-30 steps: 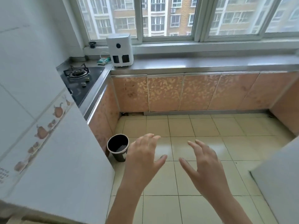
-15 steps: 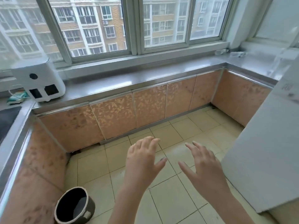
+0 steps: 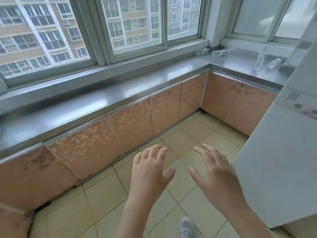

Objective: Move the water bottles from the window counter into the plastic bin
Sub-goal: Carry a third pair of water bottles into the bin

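Both hands are held out in front of the person, palms down, above the tiled floor [image 3: 106,194]. The left hand [image 3: 149,170] has its fingers spread a little and the thumb out to the side; it holds nothing and touches nothing. The right hand [image 3: 214,170] is in the same way, fingers apart and loose, empty. The two hands are near each other but do not touch. Below them, at the bottom edge of the view, the tip of a grey shoe [image 3: 186,228] stands on the tiles.

The floor between the hands and the steel counter [image 3: 120,93] is free. On the near right of the counter's corner a tall white appliance [image 3: 281,152] stands close to the right hand and narrows the passage on that side. The counter runs under the window [image 3: 103,26] from the left and turns at the corner toward the right, with pink patterned cabinet doors [image 3: 132,127] under its front edge. The long part under the window is bare metal.

The water bottles are all beyond the corner of the counter. One clear bottle [image 3: 202,51] lies on its side on the sill at the corner, long axis about left to right. A second bottle [image 3: 220,52] lies just right of it, also on its side with the same axis. Farther right along the counter, a third bottle [image 3: 274,63] lies tilted beside a faucet [image 3: 259,61], partly blurred; which way its cap points I cannot tell.
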`<state>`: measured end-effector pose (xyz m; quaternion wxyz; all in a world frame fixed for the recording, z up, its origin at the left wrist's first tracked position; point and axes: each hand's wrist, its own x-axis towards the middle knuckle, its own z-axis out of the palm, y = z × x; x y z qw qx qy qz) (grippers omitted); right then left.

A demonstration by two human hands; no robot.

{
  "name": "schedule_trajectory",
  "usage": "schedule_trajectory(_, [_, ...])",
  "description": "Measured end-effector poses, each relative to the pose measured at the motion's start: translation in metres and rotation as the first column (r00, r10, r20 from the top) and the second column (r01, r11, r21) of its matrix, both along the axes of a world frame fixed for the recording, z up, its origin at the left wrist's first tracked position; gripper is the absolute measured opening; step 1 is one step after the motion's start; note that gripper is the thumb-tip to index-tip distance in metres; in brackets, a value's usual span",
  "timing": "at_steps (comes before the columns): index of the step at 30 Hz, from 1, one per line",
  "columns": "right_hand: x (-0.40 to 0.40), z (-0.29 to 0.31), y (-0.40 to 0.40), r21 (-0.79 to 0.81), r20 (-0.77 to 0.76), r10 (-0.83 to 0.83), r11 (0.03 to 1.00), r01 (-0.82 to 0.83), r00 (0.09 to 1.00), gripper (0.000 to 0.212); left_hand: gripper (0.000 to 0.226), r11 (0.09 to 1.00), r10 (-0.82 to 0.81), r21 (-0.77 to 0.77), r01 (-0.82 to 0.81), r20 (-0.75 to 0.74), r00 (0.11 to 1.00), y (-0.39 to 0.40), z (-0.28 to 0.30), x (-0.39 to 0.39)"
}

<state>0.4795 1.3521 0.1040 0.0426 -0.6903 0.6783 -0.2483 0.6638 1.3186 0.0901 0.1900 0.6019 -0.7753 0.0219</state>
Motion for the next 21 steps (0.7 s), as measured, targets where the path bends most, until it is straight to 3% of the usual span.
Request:
schedule_trajectory(11, [-0.066,0.009,-0.237,-0.02,0.038,-0.046,0.999,0.047,0.998,0.064,0.057,0.993,-0.015,-0.116,0.014,-0.003,1.0,-0.233,0.02,-0.064])
schedule_trajectory(21, [-0.125,0.009,-0.386,-0.021,0.033,-0.16,0.987,0.161,0.987,0.067,0.064,0.978,-0.115,-0.181,0.106,-0.043,0.992,-0.412,0.028,-0.134])
